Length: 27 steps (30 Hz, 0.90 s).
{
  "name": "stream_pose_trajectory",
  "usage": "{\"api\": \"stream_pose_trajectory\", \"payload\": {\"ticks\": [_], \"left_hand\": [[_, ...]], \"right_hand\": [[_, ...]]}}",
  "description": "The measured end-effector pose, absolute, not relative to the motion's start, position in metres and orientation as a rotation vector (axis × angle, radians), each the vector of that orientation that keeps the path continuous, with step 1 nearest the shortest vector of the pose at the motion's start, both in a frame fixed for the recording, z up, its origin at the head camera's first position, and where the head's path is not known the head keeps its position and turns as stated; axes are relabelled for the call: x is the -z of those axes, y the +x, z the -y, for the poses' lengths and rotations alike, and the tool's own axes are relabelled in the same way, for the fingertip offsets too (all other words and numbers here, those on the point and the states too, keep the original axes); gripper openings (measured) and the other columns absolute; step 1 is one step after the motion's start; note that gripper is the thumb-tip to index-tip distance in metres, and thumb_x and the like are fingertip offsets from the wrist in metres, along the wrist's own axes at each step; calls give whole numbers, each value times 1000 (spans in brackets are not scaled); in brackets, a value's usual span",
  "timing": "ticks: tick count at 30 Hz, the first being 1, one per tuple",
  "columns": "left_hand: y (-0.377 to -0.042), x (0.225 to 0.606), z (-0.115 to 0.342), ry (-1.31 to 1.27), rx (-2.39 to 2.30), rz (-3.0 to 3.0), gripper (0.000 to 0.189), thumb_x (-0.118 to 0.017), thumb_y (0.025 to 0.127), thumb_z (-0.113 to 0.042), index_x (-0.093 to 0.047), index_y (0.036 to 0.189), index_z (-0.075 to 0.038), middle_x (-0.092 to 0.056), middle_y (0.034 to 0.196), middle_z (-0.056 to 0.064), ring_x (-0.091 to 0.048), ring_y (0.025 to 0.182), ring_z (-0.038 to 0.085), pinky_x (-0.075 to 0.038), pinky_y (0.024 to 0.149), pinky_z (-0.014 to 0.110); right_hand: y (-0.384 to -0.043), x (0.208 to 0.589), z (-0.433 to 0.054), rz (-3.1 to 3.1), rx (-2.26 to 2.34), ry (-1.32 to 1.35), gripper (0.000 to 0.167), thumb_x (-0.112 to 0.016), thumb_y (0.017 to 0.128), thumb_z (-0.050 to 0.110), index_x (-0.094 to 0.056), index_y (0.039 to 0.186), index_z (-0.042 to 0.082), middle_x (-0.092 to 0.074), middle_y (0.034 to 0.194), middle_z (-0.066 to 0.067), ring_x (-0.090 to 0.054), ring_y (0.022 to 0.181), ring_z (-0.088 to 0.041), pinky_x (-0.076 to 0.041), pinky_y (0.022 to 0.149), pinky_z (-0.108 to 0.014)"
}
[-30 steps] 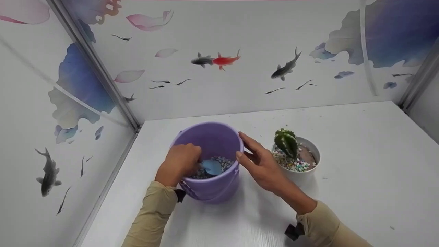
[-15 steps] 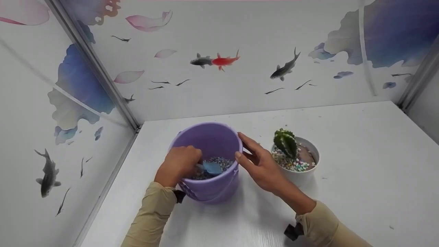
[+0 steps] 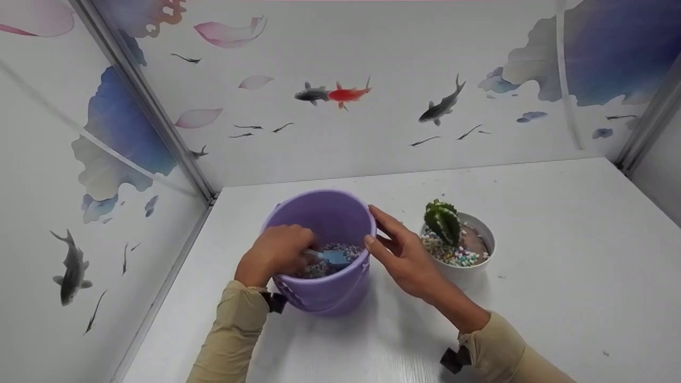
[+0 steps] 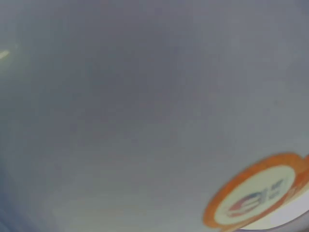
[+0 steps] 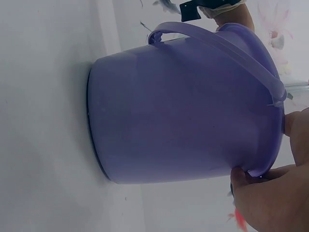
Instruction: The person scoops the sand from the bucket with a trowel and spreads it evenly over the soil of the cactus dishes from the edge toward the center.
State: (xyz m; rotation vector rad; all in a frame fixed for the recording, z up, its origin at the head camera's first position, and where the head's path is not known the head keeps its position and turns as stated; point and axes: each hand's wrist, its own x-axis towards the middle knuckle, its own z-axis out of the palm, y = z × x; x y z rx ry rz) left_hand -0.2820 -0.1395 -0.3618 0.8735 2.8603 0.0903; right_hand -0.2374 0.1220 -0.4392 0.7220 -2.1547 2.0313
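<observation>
Blue scoop (image 3: 335,258) shifted right; left fingers (image 3: 302,238) grip it, right fingers (image 3: 387,219) spread against purple bucket (image 3: 330,296).

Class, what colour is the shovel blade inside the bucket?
The shovel blade is light blue, showing best in the head view.

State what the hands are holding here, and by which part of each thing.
The left hand holds the blue scoop by its handle, mostly hidden in the grip; the right hand holds the purple bucket at its rim.
</observation>
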Motion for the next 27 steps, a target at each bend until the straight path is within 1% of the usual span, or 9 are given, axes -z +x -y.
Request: {"api": "stream_pose_trajectory", "payload": {"ticks": [6,13,18,21,27], "left_hand": [[-282,361,141,888,-132,-2885,7,-79,98,-20,-85,100,-16,-81,99,3,-76,93,28,-61,90,51],[-283,363,143,915,-139,-2928,8,-82,96,-17,-85,102,-15,-83,102,4,-77,97,31,-60,92,54],[-284,362,143,880,-130,-2964,13,-82,93,-14,-87,104,-18,-83,106,3,-77,100,31,-59,94,54],[-284,360,144,871,-133,-2973,18,-81,90,-10,-86,106,-18,-82,105,2,-75,97,30,-60,91,52],[-281,352,147,868,-232,-2976,14,-80,95,-16,-86,107,-18,-82,104,0,-75,95,26,-60,88,49]], "right_hand": [[-237,438,-122,2181,-2024,700,68,-62,112,20,-30,171,9,-31,178,-10,-34,164,-29,-39,125,-35],[-236,437,-122,2185,-2038,682,67,-62,112,22,-31,171,11,-33,177,-6,-36,163,-26,-41,123,-31],[-236,438,-122,2170,-2043,713,67,-61,112,20,-30,171,10,-31,178,-9,-35,164,-28,-41,123,-29],[-236,438,-122,2166,-2050,716,67,-61,112,20,-30,171,10,-30,178,-9,-35,164,-28,-42,122,-27],[-236,437,-123,2183,-2050,688,68,-62,112,24,-30,171,11,-30,178,-7,-36,164,-25,-44,120,-26]]}}
